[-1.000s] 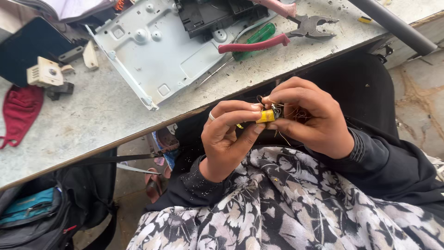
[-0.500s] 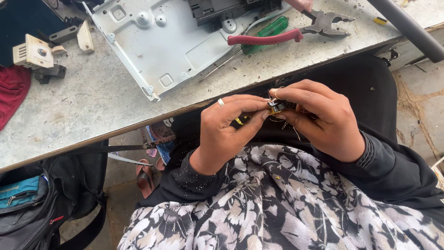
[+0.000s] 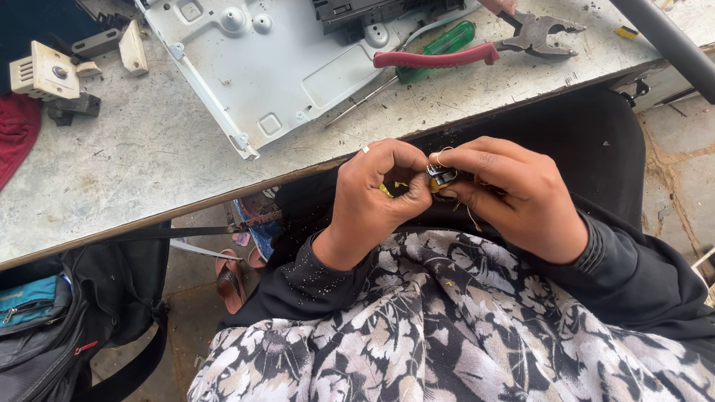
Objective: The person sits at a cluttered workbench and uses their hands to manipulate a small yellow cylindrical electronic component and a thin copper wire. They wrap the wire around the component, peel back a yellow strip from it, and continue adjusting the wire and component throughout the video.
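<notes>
Both hands meet over the lap, just below the table edge. Nearest the camera lies the black-and-white floral cloth (image 3: 462,327) across the knees, and right above it the left hand (image 3: 376,197) is curled tight, thumb and forefinger pinching one end of a small yellow-and-dark wound component (image 3: 439,179). The right hand (image 3: 514,197) grips the other end, fingers folded round it, thin bare wire (image 3: 473,217) trailing loose beneath. A second ago the yellow band showed plainly between the fingers; now it has sunk deeper into the grip and only a sliver of yellow and a dark metal end peek out. The hands have also shifted a little and closed up on each other, so the work looks like fine picking or unwinding at the part's end, though the exact finger action is hidden.

Down to the left, a black backpack (image 3: 67,320) sits on the floor, with a sandal (image 3: 231,279) beside it under the table.

Further off, on the worn grey table (image 3: 134,179), lies a pale metal chassis plate (image 3: 268,67), then red-handled pliers (image 3: 477,48) crossing a green-handled screwdriver (image 3: 436,48), both untouched. At far left sits a cream plastic switch part (image 3: 45,71) by a red cloth (image 3: 16,138).
</notes>
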